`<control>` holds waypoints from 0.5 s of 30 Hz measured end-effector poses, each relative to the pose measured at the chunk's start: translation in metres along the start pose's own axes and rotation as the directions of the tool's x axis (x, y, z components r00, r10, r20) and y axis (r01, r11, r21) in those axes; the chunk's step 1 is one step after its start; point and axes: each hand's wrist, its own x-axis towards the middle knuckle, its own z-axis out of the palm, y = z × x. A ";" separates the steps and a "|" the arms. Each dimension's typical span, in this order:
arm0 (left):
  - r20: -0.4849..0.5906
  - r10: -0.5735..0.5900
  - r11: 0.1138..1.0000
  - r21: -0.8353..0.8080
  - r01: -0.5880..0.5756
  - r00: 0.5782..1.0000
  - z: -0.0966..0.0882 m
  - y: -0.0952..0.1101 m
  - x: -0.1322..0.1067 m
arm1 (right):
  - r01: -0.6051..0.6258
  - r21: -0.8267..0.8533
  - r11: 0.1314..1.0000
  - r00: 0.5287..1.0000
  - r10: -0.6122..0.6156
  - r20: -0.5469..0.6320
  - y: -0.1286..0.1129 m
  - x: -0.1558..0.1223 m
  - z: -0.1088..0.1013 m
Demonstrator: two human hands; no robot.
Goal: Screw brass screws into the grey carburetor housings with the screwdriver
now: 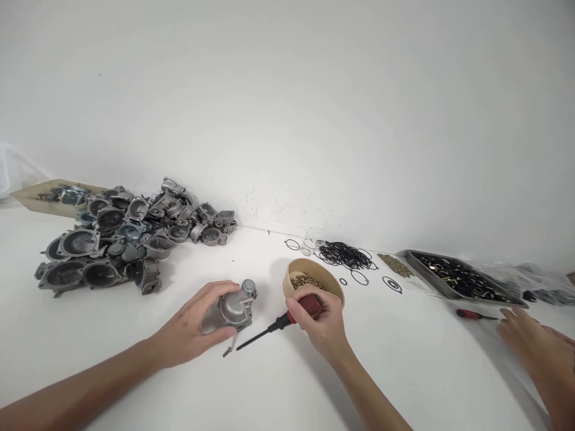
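Note:
My left hand (197, 323) grips a grey metal carburetor float bowl (234, 308) from its left side, thumb below and fingers above, on the white table. A round cap stands up at the bowl's upper right. My right hand (321, 323) is wrapped round the red and black handle of a screwdriver (276, 325), whose shaft points down to the left. Near the screwdriver's tip lies a small metal screw (227, 352), just below the bowl. Behind my right hand stands a beige round tub (335, 281) with many small brass-coloured screws (305, 280) inside, partly hidden by the hand.
At left, grey metal bowls (108, 221) are heaped beside a beige box (45, 206). Black rubber rings (345, 256) lie by the wall, with brass pieces (395, 265) and a metal tray (431, 281) farther right. Another person's hands (530, 335) are near a second screwdriver (471, 314).

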 end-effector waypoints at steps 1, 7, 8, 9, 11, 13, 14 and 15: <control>-0.010 -0.003 1.000 -0.002 0.003 1.000 0.000 0.000 0.000 | -0.013 -0.002 1.000 1.000 0.013 -0.012 0.001 0.000 0.000; 0.021 -0.019 1.000 0.021 0.019 1.000 -0.005 0.004 0.001 | -0.047 0.017 0.999 0.999 0.047 0.027 0.008 0.001 0.003; 0.019 -0.018 1.000 0.023 0.018 1.000 -0.005 0.004 0.001 | -0.054 0.022 0.998 0.998 0.053 0.032 0.008 0.001 0.003; 0.017 -0.016 1.000 0.024 0.015 1.000 -0.005 0.005 0.001 | -0.060 0.028 0.998 0.998 0.059 0.034 0.009 0.001 0.003; 0.019 -0.011 1.000 0.024 0.010 1.000 -0.005 0.005 0.001 | -0.072 0.040 0.997 0.997 0.071 0.036 0.009 0.001 0.003; 0.022 -0.009 1.000 0.023 0.008 1.000 -0.004 0.004 0.001 | -0.082 0.054 0.995 0.996 0.079 0.041 0.009 0.002 0.003; 0.020 -0.008 1.000 0.021 0.007 1.000 -0.004 0.004 0.001 | -0.085 0.061 0.994 0.996 0.083 0.043 0.008 0.002 0.003; 0.017 -0.007 1.000 0.019 0.006 1.000 -0.004 0.003 0.001 | -0.089 0.070 0.994 0.995 0.086 0.046 0.008 0.003 0.003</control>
